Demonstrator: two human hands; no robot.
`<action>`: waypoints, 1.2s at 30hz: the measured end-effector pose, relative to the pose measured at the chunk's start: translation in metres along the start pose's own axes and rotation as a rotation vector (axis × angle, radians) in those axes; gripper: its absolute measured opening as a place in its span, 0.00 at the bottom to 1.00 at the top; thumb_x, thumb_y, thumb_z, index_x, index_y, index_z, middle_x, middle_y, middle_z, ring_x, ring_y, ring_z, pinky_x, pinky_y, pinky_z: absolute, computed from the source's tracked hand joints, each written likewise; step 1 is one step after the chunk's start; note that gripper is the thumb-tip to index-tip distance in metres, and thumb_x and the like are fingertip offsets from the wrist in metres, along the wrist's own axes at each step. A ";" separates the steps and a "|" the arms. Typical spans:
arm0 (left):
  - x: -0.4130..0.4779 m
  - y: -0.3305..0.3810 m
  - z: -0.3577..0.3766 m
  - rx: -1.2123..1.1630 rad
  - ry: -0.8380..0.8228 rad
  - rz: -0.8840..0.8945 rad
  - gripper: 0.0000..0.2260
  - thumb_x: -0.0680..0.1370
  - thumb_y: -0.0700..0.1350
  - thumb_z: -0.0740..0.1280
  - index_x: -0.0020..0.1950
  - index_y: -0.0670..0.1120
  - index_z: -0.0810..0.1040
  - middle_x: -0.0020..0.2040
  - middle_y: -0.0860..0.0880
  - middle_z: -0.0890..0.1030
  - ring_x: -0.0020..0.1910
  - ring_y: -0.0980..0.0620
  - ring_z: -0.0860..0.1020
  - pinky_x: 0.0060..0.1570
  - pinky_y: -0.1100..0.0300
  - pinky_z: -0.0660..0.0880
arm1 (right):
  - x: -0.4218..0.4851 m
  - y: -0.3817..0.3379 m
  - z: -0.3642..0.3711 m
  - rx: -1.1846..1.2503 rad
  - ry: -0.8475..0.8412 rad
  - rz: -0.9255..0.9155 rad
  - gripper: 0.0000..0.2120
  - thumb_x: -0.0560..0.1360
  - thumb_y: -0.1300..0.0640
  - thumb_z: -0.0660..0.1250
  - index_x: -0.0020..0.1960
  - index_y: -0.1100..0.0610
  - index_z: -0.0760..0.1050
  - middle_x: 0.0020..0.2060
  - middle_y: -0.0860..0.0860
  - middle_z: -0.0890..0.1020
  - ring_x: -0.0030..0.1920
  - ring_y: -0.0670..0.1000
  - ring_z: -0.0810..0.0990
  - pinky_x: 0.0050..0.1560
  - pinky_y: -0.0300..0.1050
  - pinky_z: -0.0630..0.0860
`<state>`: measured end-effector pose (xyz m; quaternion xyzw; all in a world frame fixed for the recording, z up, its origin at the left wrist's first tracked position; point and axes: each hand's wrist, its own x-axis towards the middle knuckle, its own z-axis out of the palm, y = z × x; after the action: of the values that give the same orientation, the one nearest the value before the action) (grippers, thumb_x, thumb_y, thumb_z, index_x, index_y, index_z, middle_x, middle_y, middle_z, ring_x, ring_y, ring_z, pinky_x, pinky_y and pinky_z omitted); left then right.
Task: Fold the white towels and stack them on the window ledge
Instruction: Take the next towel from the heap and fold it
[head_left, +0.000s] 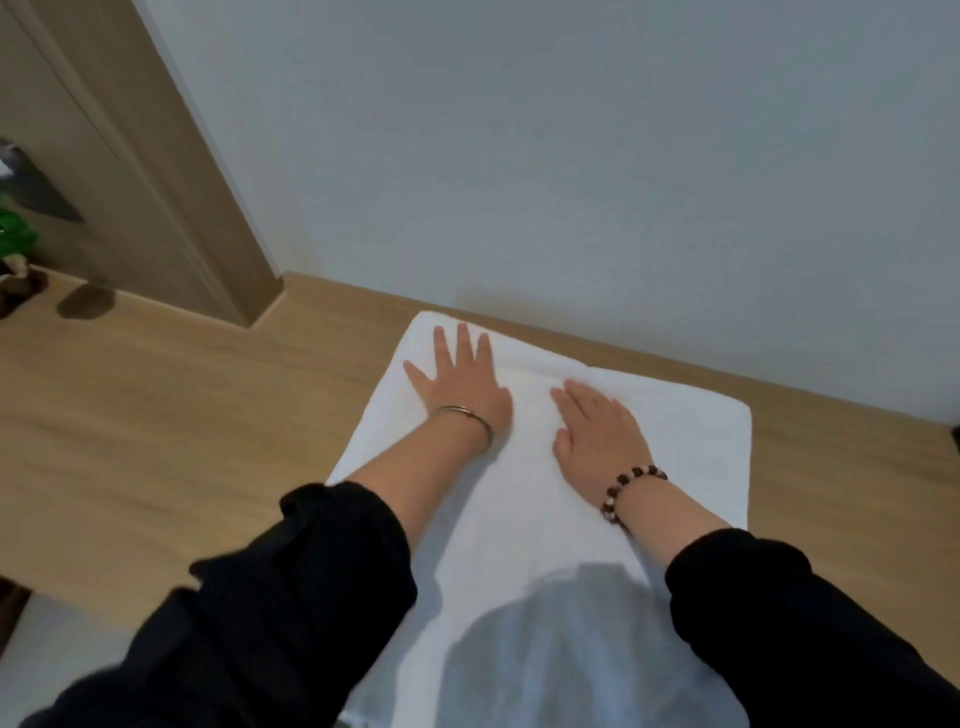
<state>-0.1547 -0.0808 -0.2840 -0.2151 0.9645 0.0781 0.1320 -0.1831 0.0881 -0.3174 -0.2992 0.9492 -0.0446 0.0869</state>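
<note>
- my left hand and right hand lie flat, fingers straight, pressing the white towel on the wooden ledge, grasping nothing.
- smoothing step, i judge; next i need an edge pinched for folding.

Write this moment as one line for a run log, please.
left hand: flat on white towel | right hand: flat on white towel | white towel: spread on wooden surface
</note>
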 end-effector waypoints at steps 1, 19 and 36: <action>-0.017 0.008 0.002 -0.062 -0.065 -0.028 0.29 0.81 0.54 0.51 0.78 0.50 0.41 0.78 0.50 0.37 0.75 0.44 0.35 0.68 0.31 0.43 | -0.002 -0.001 -0.002 -0.016 -0.014 0.052 0.28 0.78 0.48 0.42 0.78 0.53 0.50 0.77 0.50 0.51 0.76 0.49 0.50 0.75 0.49 0.49; -0.064 -0.063 0.035 0.179 -0.013 0.497 0.24 0.82 0.57 0.44 0.77 0.57 0.41 0.78 0.55 0.40 0.76 0.53 0.37 0.71 0.38 0.38 | -0.082 -0.029 -0.035 -0.394 -0.394 0.269 0.18 0.74 0.65 0.52 0.49 0.55 0.80 0.41 0.49 0.78 0.40 0.52 0.76 0.42 0.42 0.73; 0.020 -0.139 0.008 -0.038 0.051 0.117 0.32 0.77 0.65 0.56 0.75 0.48 0.59 0.73 0.47 0.63 0.73 0.46 0.57 0.68 0.49 0.57 | 0.040 -0.003 -0.034 -0.150 -0.186 0.131 0.34 0.77 0.34 0.46 0.77 0.50 0.48 0.76 0.53 0.55 0.76 0.53 0.51 0.74 0.56 0.43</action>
<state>-0.1096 -0.2110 -0.3106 -0.1625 0.9768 0.0985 0.0984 -0.2196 0.0636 -0.2886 -0.2452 0.9552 0.0601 0.1544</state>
